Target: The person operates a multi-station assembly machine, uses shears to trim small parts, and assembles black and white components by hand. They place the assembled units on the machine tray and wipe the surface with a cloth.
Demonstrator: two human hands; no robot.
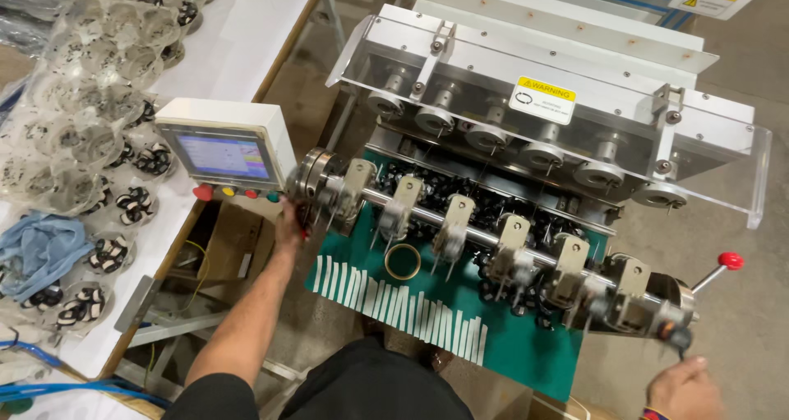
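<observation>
A multi-spindle winding machine (526, 132) stands in front of me, with a metal shaft (485, 235) carrying several clamp fixtures across a green mat (526, 354). My left hand (289, 223) reaches up to the shaft's left end, just below the round metal hub (311, 173); its fingers are partly hidden, so its grip is unclear. My right hand (686, 387) sits at the bottom right, below the shaft's right end (670, 321) and a red-knobbed lever (717, 270). Its fingers look curled, with nothing visibly in them.
A white control box (226, 145) with a touchscreen and coloured buttons sits left of the machine. A tape ring (403, 261) and several white paper strips (403, 305) lie on the mat. Clear trays of wound coils (90, 132) and a blue cloth (37, 251) cover the left table.
</observation>
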